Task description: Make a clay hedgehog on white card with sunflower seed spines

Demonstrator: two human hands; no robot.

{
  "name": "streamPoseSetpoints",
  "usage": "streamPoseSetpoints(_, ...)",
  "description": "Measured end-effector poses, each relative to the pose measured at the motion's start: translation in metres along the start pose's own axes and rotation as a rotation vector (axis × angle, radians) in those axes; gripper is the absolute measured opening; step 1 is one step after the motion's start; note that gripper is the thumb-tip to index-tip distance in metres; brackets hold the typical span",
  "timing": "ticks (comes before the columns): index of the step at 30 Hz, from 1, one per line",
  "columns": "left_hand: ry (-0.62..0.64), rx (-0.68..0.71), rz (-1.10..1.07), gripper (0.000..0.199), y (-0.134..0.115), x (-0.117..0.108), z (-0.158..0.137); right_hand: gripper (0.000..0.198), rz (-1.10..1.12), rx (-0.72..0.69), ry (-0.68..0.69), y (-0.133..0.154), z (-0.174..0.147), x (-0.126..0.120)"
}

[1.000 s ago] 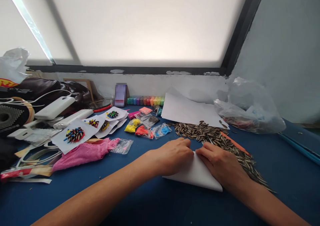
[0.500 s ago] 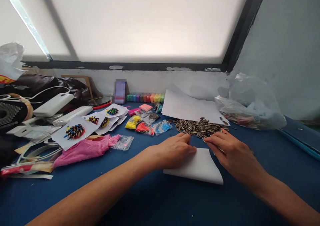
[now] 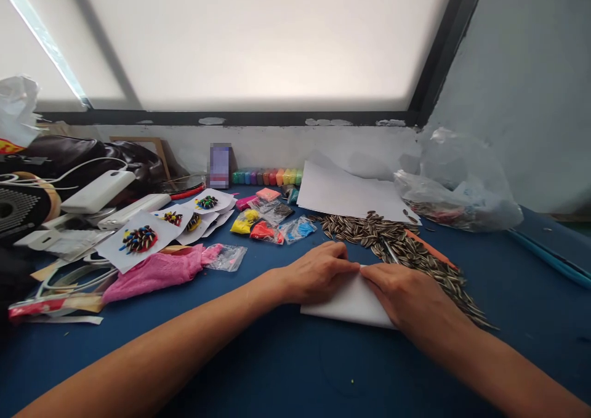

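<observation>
A folded sheet of white paper lies on the blue tabletop in front of me. My left hand presses on its left side, fingers curled in against it. My right hand is on its right side with the fingers held together, and both sets of fingertips meet at the far edge. Part of the paper is hidden under the hands. Just beyond and to the right spreads a pile of striped sunflower seeds. An orange strip and a slim silvery tool lie among them.
Small bags of coloured clay and a pink clay lump lie left of centre, near papers bearing seed-covered clay figures. White sheets lie behind the seeds. A plastic bag sits at right; cables and a power bank at left.
My right hand has moved left and nearer, from beside the seeds onto the paper, meeting my left hand. More of the seed pile and the orange strip now show.
</observation>
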State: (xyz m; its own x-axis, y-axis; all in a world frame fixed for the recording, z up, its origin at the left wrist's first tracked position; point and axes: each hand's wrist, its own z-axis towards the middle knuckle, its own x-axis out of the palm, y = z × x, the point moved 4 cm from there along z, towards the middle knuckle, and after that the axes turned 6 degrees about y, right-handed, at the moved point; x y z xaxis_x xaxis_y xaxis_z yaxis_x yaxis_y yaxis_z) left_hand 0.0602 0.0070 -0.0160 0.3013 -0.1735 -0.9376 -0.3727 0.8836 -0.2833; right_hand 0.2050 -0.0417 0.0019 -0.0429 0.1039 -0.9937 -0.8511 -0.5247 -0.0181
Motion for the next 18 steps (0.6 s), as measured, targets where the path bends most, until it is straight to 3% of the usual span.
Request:
streamPoseSetpoints(7,0.031,0.01,0.062,0.033,-0.009,-0.005,-0.001,0.037,-0.222,-0.149,-0.229,0.009,-0.015,0.006)
streamPoseSetpoints(18,0.084,0.049,0.145,0.041,-0.01,-0.006,-0.004,0.046,-0.222,-0.198,-0.273,0.003,-0.025,0.012)
